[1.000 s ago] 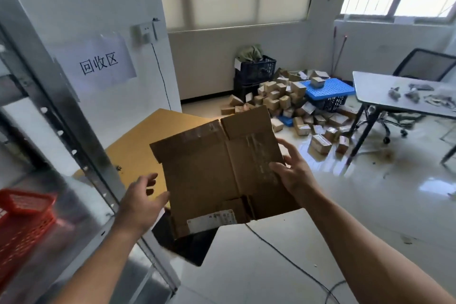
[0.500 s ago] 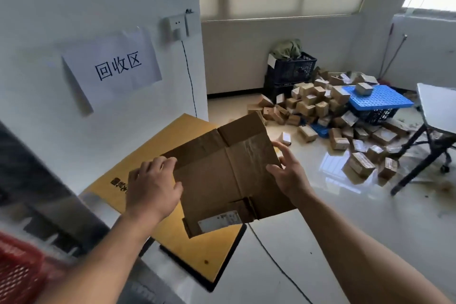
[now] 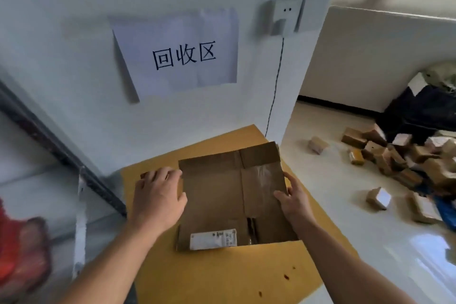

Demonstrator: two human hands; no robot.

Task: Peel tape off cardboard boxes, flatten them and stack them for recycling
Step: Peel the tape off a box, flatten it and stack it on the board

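Observation:
A flattened brown cardboard box [image 3: 222, 195] with a white shipping label near its front edge lies low over a large yellow cardboard sheet [image 3: 222, 274] on the floor by the wall. My left hand [image 3: 158, 195] holds the box's left edge, fingers curled over it. My right hand [image 3: 293, 200] holds the right edge, thumb on top.
A paper sign [image 3: 180, 54] hangs on the white wall above, beside a wall socket [image 3: 283, 16] with a cable running down. A pile of small cardboard boxes [image 3: 399, 160] litters the floor at right. A metal rack post [image 3: 61, 155] and a red basket [image 3: 17, 249] stand at left.
I have stepped closer and looked down. Both hands lowered the flattened box from mid-air onto the yellow sheet by the wall.

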